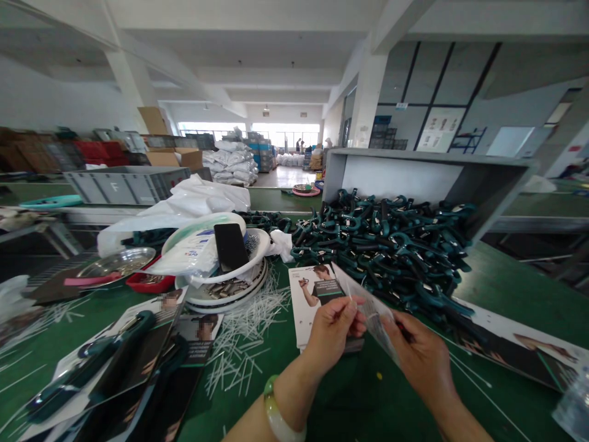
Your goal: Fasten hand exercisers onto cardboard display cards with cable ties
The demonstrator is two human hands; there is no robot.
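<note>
My right hand (421, 353) grips a printed cardboard backing card (368, 310), raised and tilted so that I see its pale back. Close beside it, my left hand (334, 331) is closed in a pinch at the card's face; what lies between the fingertips is too small to make out. Under my hands lies a stack of similar cards (304, 301), printed with a person and a dark panel. Behind them rises a heap of dark green hand tools with curved jaws (381, 239). Thin white plastic ties (248, 325) lie scattered to the left.
At the left lie carded tools (101, 362). White basins (225, 294) hold small metal parts, with a phone (230, 247) on top. Past them are a red tray (143, 281), a metal dish (115, 263) and a grey crate (129, 184). A tipped grey bin (499, 184) backs the heap.
</note>
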